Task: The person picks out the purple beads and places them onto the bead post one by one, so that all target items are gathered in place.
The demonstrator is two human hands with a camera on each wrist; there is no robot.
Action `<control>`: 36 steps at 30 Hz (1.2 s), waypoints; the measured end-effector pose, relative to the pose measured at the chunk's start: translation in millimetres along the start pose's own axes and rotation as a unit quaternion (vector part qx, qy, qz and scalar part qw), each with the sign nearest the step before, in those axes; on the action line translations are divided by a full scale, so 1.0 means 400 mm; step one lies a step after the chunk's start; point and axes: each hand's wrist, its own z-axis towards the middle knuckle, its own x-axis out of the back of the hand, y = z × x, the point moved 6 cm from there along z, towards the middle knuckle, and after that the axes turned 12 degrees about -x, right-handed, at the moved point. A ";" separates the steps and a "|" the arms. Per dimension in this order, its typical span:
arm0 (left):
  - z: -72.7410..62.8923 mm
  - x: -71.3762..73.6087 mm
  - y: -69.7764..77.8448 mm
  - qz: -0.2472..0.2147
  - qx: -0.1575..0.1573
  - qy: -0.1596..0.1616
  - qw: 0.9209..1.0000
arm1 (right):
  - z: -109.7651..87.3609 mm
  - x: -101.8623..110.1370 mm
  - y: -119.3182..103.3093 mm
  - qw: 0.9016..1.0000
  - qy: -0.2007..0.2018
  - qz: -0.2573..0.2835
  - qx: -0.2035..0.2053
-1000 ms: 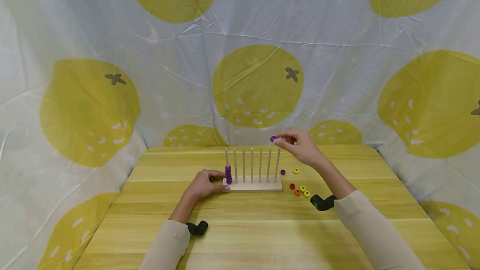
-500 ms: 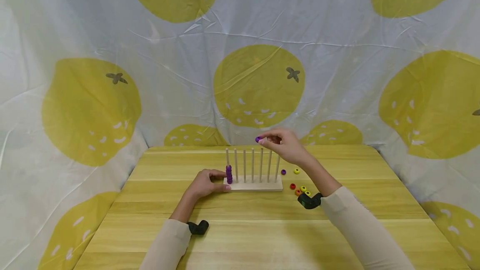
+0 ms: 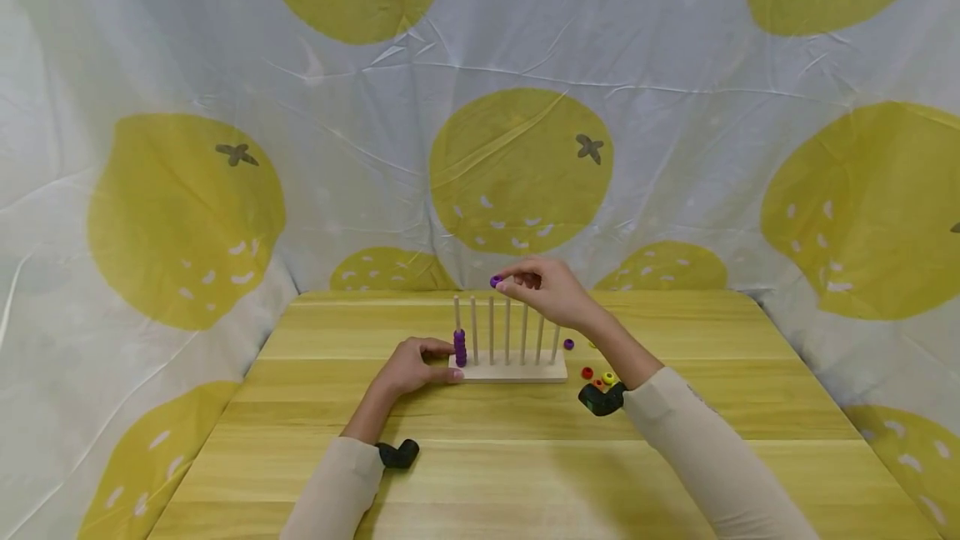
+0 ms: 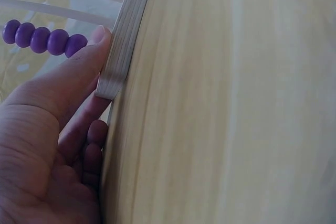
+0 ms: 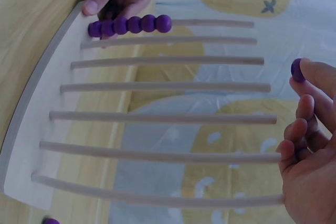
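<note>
A wooden peg rack (image 3: 517, 370) with a row of upright pegs stands mid-table. Its leftmost peg carries a stack of several purple beads (image 3: 460, 348), the peg's top bare above them. My left hand (image 3: 408, 367) grips the left end of the base, its thumb (image 4: 97, 43) on the base beside the lowest bead. Above the peg tops, my right hand (image 3: 551, 290) pinches one purple bead (image 5: 297, 71) between thumb and forefinger, its other fingers curled loosely. In the right wrist view, that bead is beyond the peg tips, apart from them.
Right of the rack lie loose beads: a purple bead (image 3: 568, 344), a red bead (image 3: 587, 372), a yellow bead (image 3: 608, 378) and an orange one partly hidden by the right wrist's black camera (image 3: 602, 398). A lemon-print cloth (image 3: 517, 48) hangs behind the wooden table (image 3: 480, 482).
My right hand has moved left over the pegs with the purple bead, from the rack's right end to about its middle. My left hand keeps its place on the base.
</note>
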 end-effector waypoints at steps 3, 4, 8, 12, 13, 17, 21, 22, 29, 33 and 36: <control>0.001 -0.001 0.000 0.000 -0.001 -0.001 1.000 | 0.008 -0.007 -0.014 1.000 -0.004 -0.001 0.000; 0.001 -0.001 0.000 -0.001 -0.001 -0.001 1.000 | 0.011 -0.010 -0.018 1.000 -0.006 0.001 0.000; 0.003 -0.004 0.001 -0.004 -0.001 -0.001 1.000 | 0.026 -0.025 -0.033 1.000 -0.010 0.003 0.004; 0.005 -0.006 0.002 0.000 -0.005 -0.003 1.000 | 0.041 -0.042 -0.044 1.000 -0.016 0.003 0.005; 0.005 -0.007 0.002 0.001 -0.007 -0.003 1.000 | 0.045 -0.046 -0.047 1.000 -0.018 0.001 0.006; 0.005 -0.009 0.001 -0.003 -0.015 -0.006 1.000 | 0.058 -0.062 -0.052 1.000 -0.025 0.003 0.006; 0.004 -0.010 0.002 -0.005 -0.021 -0.006 1.000 | 0.067 -0.074 -0.052 0.999 -0.031 0.008 0.007; 0.005 -0.010 0.002 -0.005 -0.021 -0.006 1.000 | 0.069 -0.077 -0.052 0.999 -0.033 0.008 0.007; 0.006 -0.007 0.003 -0.005 -0.020 -0.006 1.000 | 0.071 -0.097 -0.053 0.999 -0.040 0.001 0.016; 0.003 -0.003 0.003 -0.006 -0.014 -0.005 1.000 | 0.075 -0.110 -0.056 0.999 -0.038 -0.015 0.030; 0.001 -0.002 0.002 -0.009 -0.015 -0.005 1.000 | 0.075 -0.118 -0.057 0.998 -0.036 -0.025 0.034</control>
